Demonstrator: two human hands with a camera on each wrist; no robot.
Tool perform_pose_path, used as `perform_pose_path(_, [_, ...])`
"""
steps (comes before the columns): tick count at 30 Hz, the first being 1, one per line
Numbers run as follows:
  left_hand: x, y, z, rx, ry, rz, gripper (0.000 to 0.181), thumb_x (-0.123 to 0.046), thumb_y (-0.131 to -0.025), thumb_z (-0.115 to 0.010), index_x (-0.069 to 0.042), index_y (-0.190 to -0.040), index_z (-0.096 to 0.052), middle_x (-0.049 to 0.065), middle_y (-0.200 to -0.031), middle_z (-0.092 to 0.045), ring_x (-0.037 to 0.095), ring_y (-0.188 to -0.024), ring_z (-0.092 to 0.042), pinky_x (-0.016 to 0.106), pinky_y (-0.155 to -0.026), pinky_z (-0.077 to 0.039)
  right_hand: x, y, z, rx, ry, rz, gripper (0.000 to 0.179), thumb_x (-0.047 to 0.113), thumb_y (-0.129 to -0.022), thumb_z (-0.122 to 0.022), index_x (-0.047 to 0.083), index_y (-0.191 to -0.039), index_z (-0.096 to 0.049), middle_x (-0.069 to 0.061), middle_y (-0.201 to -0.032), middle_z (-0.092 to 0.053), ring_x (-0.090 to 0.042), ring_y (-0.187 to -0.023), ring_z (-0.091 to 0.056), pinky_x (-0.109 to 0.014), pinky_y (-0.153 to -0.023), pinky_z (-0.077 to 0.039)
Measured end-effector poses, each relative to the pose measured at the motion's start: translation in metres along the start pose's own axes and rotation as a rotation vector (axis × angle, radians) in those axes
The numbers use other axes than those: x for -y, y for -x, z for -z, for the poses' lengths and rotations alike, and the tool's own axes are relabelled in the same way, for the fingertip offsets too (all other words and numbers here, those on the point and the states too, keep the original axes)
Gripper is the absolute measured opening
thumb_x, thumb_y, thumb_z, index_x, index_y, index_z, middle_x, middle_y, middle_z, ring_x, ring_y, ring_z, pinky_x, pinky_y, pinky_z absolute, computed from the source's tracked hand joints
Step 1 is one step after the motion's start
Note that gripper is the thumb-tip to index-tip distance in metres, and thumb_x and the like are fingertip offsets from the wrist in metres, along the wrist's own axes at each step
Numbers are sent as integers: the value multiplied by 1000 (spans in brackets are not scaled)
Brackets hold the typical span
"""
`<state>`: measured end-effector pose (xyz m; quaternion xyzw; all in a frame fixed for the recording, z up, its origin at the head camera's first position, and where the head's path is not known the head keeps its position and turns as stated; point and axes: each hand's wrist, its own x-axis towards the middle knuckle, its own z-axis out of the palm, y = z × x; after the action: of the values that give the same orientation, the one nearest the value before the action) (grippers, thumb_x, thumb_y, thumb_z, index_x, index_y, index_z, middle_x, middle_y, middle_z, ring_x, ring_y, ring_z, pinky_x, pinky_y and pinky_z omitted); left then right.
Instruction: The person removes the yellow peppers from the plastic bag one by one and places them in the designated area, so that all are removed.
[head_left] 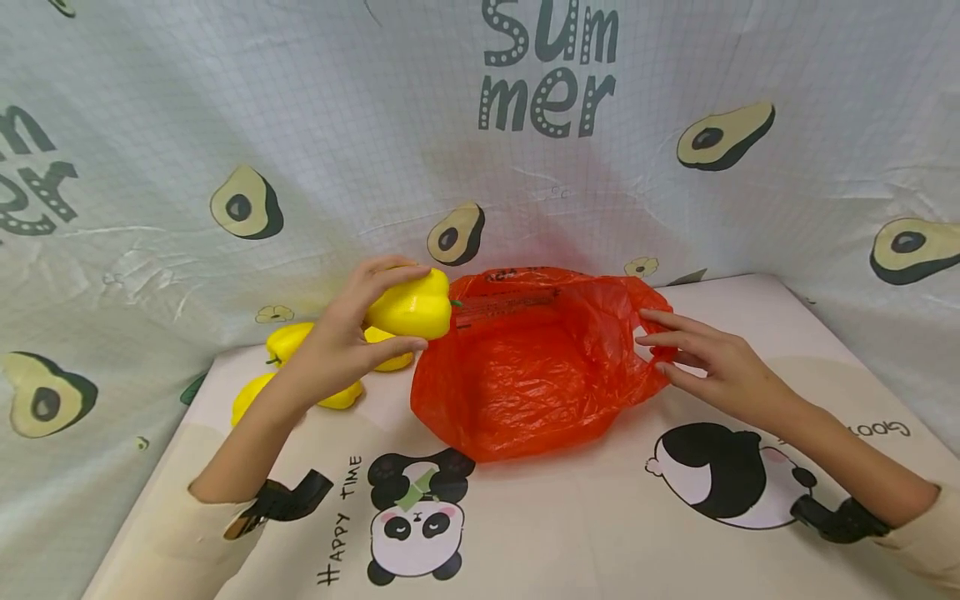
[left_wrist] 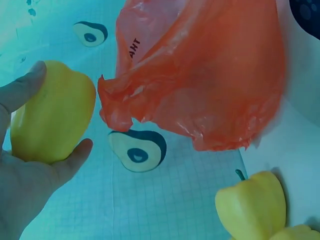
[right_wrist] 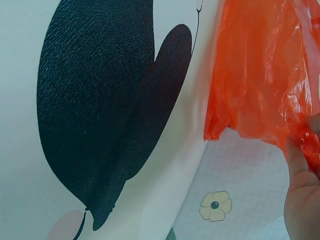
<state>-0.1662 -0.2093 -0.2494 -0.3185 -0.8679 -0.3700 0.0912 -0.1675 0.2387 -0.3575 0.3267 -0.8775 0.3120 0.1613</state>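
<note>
My left hand (head_left: 352, 321) grips a yellow bell pepper (head_left: 414, 307) beside the left rim of a red plastic bag (head_left: 517, 392). The pepper's green stem points toward the bag's mouth. In the left wrist view, thumb and fingers press on opposite sides of the pepper (left_wrist: 55, 112). The bag lies on the table with its mouth spread wide, and its visible inside shows only red film. On its right side, my right hand (head_left: 712, 362) pinches the bag's handle edge, with crumpled film between thumb and fingers in the right wrist view.
Several more yellow peppers (head_left: 288, 340) lie on the table's left, partly hidden behind my left forearm. The light tabletop (head_left: 555, 533) carries printed pandas. A pale curtain (head_left: 337, 125) with avocado prints hangs right behind the bag.
</note>
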Motion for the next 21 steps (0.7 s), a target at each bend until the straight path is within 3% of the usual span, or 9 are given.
perform_pose_path(4, [4,9,4,-48,13,80,75,-11,-84,-84,-31,-148,-50,-6,-151,-39,17,-132,-42,17,-102,-42,0,0,1,-8,-3,-7,51,-4,-83,-79,11,-130,-69,-11,-149,-54,-33,-127,-56,-9,-86,-48])
perform_pose_path(10, [16,19,8,-53,46,65,74,1,-89,-75,-19,-153,-45,5,-153,-33,24,-131,-39,12,-103,-38,1,2,1,-9,-1,-19,51,-5,-82,-79,10,-130,-69,-12,-149,-53,-35,-125,-56,-9,-85,-49])
perform_pose_path(16, [25,23,12,-73,-15,69,74,1,-85,-78,-17,-151,-49,7,-149,-40,27,-129,-43,10,-100,-39,1,2,0,-6,-11,-34,51,-5,-83,-79,11,-130,-69,-11,-149,-53,-36,-125,-56,-10,-85,-50])
perform_pose_path(21, [31,27,15,-97,-30,136,73,-1,-81,-84,-18,-146,-56,4,-147,-48,26,-128,-47,12,-95,-44,2,1,-1,-4,-9,-50,50,-3,-84,-79,11,-130,-69,-11,-149,-53,-35,-124,-58,-12,-84,-51])
